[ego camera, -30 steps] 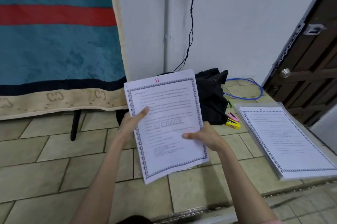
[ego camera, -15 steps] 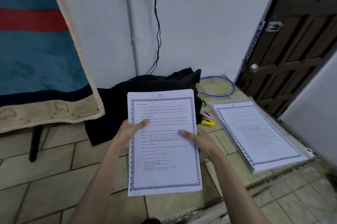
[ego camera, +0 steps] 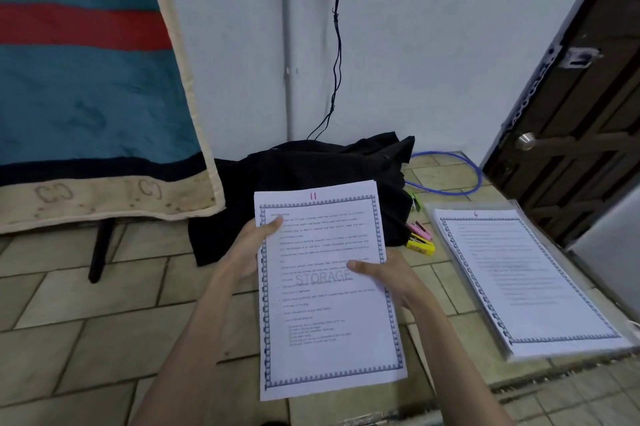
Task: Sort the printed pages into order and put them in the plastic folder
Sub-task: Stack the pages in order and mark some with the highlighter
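Page 11 sheaf (ego camera: 325, 290) squared upright versus second ago; left hand (ego camera: 251, 249) and right hand (ego camera: 388, 275) both pinched edges, thumbs on top. Page 6 pile (ego camera: 530, 283) lay on plastic folder (ego camera: 429, 214), floor right. Sorting unfinished.

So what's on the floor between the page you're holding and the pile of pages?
In the head view, a pink clip and a yellow clip lie on the tiles between the held page and the pile, beside the black cloth.

Fingers of both hands hidden behind the held page (ego camera: 329, 290).
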{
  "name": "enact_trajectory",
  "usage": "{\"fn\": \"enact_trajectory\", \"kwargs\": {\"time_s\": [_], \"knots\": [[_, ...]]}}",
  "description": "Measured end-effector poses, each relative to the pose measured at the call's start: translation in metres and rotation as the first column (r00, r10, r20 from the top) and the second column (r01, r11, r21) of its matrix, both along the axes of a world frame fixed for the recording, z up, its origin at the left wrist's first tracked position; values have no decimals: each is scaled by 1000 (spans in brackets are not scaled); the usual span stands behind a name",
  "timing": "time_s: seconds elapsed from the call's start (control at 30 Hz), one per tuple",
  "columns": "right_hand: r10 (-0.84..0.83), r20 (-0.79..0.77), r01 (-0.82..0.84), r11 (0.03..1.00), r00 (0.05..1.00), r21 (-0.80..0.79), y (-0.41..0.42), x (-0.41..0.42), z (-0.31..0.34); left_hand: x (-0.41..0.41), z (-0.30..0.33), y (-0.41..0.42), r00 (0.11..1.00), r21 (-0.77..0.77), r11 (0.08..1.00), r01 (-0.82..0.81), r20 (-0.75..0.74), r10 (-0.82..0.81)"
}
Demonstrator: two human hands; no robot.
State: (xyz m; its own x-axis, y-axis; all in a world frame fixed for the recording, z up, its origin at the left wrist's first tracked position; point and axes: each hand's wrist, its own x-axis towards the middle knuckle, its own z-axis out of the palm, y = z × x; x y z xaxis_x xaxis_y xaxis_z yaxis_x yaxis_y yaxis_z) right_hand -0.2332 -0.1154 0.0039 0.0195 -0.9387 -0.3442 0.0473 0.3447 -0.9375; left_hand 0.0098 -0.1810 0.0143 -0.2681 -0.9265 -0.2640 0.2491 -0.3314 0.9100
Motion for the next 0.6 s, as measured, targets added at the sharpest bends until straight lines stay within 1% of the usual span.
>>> {"fn": "enact_trajectory", "kwargs": {"time_s": [0.1,0.2,0.27,0.33,0.4,0.43,0.57,0.6], "knots": [[28,23,-29,999,999,24,0,4,1,4,7,-9,995,-72,996,-61,-83,55],[56,19,-56,998,998,32,-1,6,2,6,9,-12,991,-95,990,-109,-83,101],[78,10,-79,996,997,35,-1,6,2,6,9,-13,984,-63,986,-154,-101,147],[90,31,-91,995,996,38,0,6,2,3,8,-15,980,-13,986,-164,-112,162],[81,76,-84,996,994,40,-1,7,1,0,8,-16,983,-2,984,-179,-45,179],[71,98,-76,996,993,44,-1,8,1,-1,7,-17,979,4,980,-198,-44,198],[62,132,-69,996,989,50,-3,8,-3,1,4,-22,962,50,976,-210,-165,216],[58,129,-65,997,990,48,-3,8,-5,2,3,-23,961,53,976,-210,-173,216]]}}
